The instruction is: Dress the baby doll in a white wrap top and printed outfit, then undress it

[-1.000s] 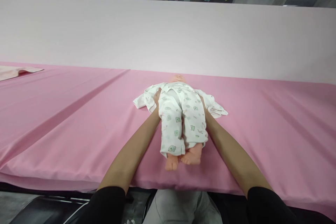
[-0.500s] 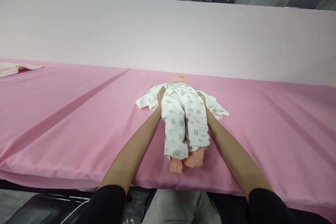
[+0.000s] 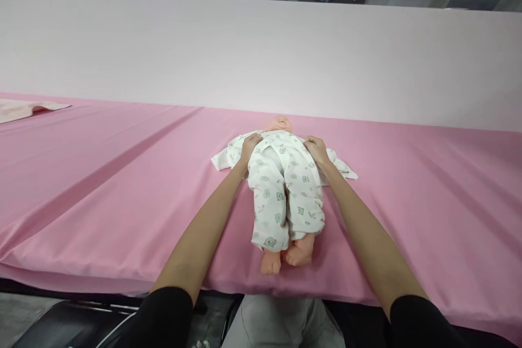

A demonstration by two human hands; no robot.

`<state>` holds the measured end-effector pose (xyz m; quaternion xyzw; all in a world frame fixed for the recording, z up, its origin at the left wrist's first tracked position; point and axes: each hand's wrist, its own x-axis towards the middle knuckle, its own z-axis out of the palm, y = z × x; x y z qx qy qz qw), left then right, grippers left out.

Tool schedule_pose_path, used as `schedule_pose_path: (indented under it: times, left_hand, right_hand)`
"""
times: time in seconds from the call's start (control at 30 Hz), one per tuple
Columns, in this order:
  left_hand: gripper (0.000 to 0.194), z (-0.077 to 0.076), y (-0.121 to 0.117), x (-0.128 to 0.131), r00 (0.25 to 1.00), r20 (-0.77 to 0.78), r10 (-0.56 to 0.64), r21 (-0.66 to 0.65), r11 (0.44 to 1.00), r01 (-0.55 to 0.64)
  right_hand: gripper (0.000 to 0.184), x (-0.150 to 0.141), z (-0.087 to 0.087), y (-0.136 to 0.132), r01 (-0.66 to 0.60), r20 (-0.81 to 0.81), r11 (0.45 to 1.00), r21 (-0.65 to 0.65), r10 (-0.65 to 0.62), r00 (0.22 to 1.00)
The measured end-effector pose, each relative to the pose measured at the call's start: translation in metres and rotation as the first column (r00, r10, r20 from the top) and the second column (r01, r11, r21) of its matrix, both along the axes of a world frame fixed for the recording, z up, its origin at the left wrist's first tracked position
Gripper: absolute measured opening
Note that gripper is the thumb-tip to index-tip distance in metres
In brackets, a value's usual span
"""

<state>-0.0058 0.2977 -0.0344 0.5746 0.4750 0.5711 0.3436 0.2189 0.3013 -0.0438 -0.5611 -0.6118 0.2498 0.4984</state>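
A baby doll (image 3: 281,123) lies on its back on the pink table (image 3: 122,185), head away from me, bare feet (image 3: 285,258) toward the near edge. It wears white printed trousers (image 3: 285,196), and a matching white top (image 3: 232,155) is spread under it. My left hand (image 3: 248,147) is closed on the trousers' waistband at the doll's left side. At the other side of the waist, my right hand (image 3: 316,149) pinches the same waistband.
A pale pink wall panel (image 3: 261,54) runs along the table's far side. A folded light cloth (image 3: 24,109) lies at the far left. A dark chair (image 3: 73,326) shows below the near table edge, beside my lap.
Both hands have come up from beside the doll's hips onto the waistband at its waist. The trousers sit a little higher on the body.
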Motion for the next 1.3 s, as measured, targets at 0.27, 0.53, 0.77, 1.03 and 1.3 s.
schedule_pose_path:
  times: [0.27, 0.53, 0.77, 1.03, 1.3]
  left_hand:
    - [0.017, -0.009, 0.01, -0.025, 0.665, -0.714, 0.218, 0.234, 0.97, -0.067]
    - [0.031, -0.009, 0.024, -0.014, 0.568, -0.797, 0.208, 0.03, 0.951, -0.306]
    - [0.034, -0.006, 0.031, -0.015, 0.701, -0.599, 0.387, -0.001, 0.875, -0.484]
    - [0.038, -0.008, 0.028, -0.058, 0.687, -0.7, 0.193, -0.266, 0.823, -0.501]
    - [0.023, 0.041, 0.016, -0.042, 0.73, -0.514, 0.451, 0.26, 0.893, -0.368]
  right_hand:
    - [0.015, 0.014, -0.007, 0.008, -0.013, 0.555, 0.989, 0.149, -0.073, 0.829]
    - [0.028, -0.008, -0.007, 0.025, 0.32, 0.661, 0.946, -0.044, -0.212, 0.719]
    - [0.012, -0.003, -0.002, 0.039, 0.402, 0.413, 0.894, -0.199, -0.296, 0.861]
    - [0.045, 0.022, 0.009, 0.028, 0.398, 0.448, 0.857, -0.327, -0.23, 0.864]
    - [0.036, 0.038, 0.022, 0.012, 0.476, 0.558, 0.783, -0.402, -0.203, 0.805]
